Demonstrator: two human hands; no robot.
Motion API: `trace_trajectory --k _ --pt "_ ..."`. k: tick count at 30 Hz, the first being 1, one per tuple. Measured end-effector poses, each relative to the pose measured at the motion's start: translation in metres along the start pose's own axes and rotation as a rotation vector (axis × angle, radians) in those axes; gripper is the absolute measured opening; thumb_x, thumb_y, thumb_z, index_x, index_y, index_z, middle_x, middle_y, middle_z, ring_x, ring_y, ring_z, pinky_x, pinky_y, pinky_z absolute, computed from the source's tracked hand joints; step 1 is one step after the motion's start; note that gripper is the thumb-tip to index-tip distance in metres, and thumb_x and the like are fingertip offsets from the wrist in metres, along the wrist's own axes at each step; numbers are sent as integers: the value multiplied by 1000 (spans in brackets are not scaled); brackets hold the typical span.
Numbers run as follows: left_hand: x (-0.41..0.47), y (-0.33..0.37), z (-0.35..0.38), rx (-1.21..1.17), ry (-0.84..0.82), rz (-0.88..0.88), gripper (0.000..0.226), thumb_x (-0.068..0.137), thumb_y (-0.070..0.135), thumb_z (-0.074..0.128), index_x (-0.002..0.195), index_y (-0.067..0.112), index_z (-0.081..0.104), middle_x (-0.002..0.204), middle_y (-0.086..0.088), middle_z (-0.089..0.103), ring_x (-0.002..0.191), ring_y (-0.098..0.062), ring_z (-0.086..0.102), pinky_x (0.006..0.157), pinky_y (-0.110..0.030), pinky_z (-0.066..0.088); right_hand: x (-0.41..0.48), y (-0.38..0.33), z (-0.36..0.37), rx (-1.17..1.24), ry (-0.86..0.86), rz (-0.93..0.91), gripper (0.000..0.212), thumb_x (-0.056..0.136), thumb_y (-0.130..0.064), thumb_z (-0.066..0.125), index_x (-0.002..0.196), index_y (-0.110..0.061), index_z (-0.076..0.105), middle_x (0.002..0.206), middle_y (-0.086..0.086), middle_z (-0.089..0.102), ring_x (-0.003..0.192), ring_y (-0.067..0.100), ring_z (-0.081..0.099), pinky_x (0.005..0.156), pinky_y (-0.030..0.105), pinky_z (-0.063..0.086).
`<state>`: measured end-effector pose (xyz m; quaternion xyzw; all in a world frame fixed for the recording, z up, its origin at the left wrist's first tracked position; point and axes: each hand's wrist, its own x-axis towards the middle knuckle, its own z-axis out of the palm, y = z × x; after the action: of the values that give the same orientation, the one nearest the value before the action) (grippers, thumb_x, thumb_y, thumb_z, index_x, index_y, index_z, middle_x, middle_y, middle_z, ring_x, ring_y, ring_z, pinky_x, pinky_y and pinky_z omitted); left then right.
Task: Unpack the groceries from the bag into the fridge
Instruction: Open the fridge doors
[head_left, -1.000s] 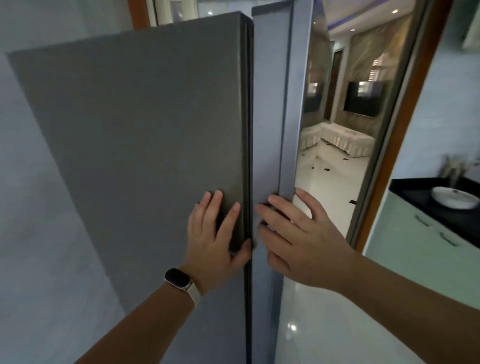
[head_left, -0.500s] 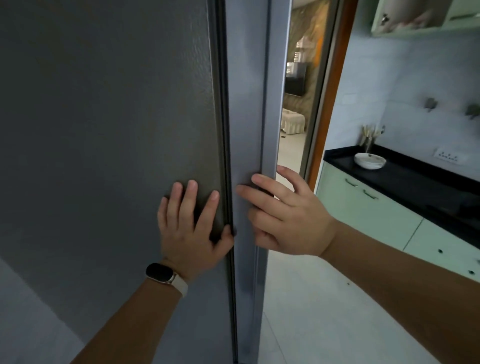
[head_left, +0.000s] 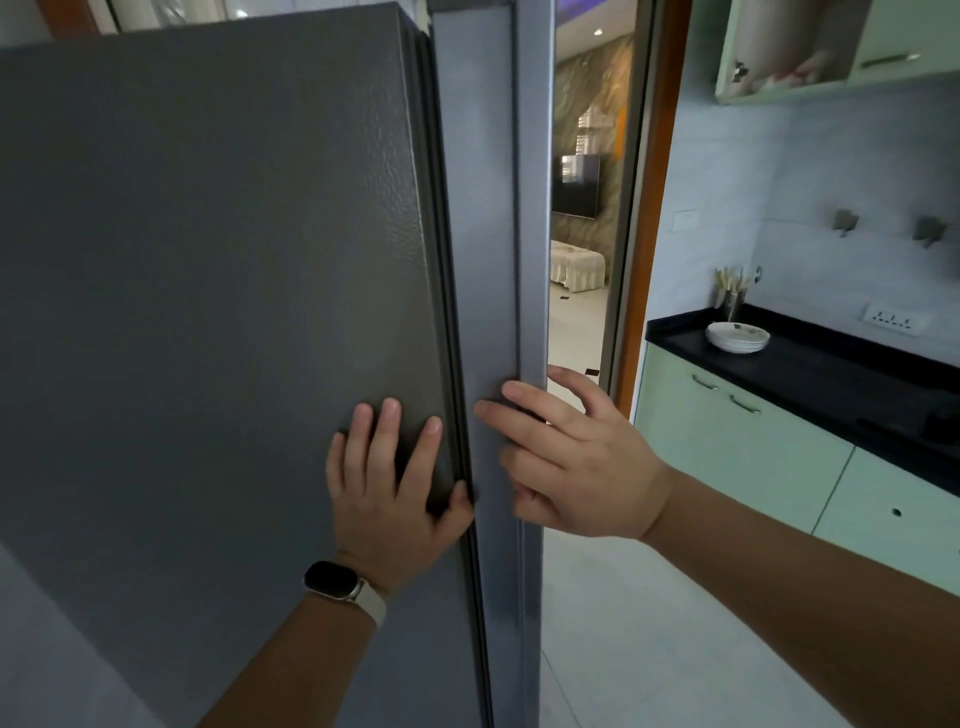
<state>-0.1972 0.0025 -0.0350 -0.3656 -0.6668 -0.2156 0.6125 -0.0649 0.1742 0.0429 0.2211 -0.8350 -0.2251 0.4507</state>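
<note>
Head view: grey fridge (head_left: 208, 260) at front left, door (head_left: 478, 208) along its right edge. Item: left hand (head_left: 395, 493) released, flat against fridge side. Item: right hand (head_left: 576, 467) released, straight fingers touching door edge.

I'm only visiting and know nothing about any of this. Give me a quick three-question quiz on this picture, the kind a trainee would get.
1. True or false: the left hand lies flat against the dark grey side of the fridge.
2. Which wrist wears the smartwatch? A) left B) right C) neither
3. Fill in: the stack of white plates sits on a ____ countertop.

Key: 1 true; 2 A; 3 black.
</note>
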Motion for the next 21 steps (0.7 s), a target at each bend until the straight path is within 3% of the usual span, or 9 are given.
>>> trace_trajectory --k 10,15,21 --pt "0 -1 0 -4 7 6 67 82 49 54 140 21 37 150 -14 30 140 -37 28 117 -50 19 -2 3 -2 8 19 -14 23 85 -30 49 89 -14 66 130 7 61 131 26 43 112 49 27" --pt "-1 0 2 -5 15 4 65 83 48 51 141 21 37 150 -14 29 143 -35 26 117 -50 19 -26 12 -5 -2 120 18 17 79 -24 51 90 -13 55 131 8 52 131 30 39 113 51 25" --pt "-1 1 -3 -20 -10 2 64 83 45 55 139 17 40 146 -20 33 140 -39 27 117 -52 18 -52 20 -22 -55 48 67 17 81 -23 54 94 -13 55 136 7 47 135 31 35 112 48 28"
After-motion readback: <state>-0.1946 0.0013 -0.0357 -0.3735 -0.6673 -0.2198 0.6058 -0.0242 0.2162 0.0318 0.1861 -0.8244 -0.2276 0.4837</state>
